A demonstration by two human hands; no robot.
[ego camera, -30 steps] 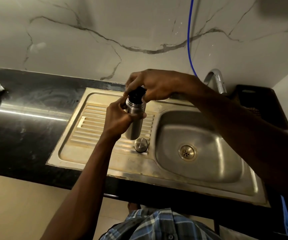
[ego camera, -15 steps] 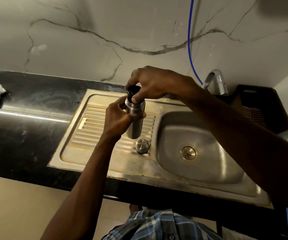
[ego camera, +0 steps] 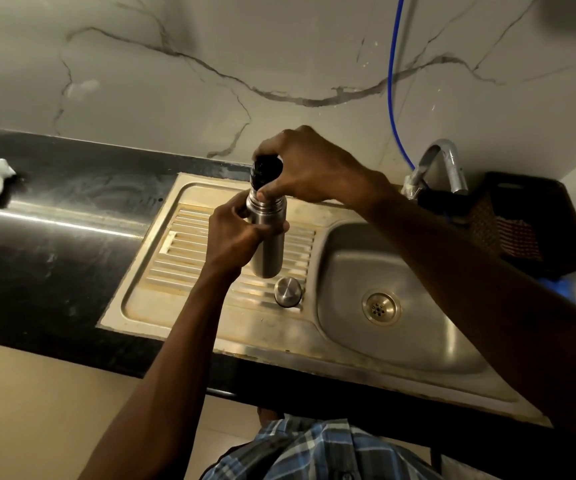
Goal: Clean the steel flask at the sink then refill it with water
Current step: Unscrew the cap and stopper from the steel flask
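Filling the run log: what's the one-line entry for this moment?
left hand: holds flask | right hand: grips black stopper at flask mouth | steel cap: on drainboard | tap: no water visible

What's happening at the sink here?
A person stands at a steel sink. The left hand grips a steel flask held above the drainboard, while the right hand holds the black stopper at its mouth. A small steel cap sits on the drainboard below. No water shows at the tap.
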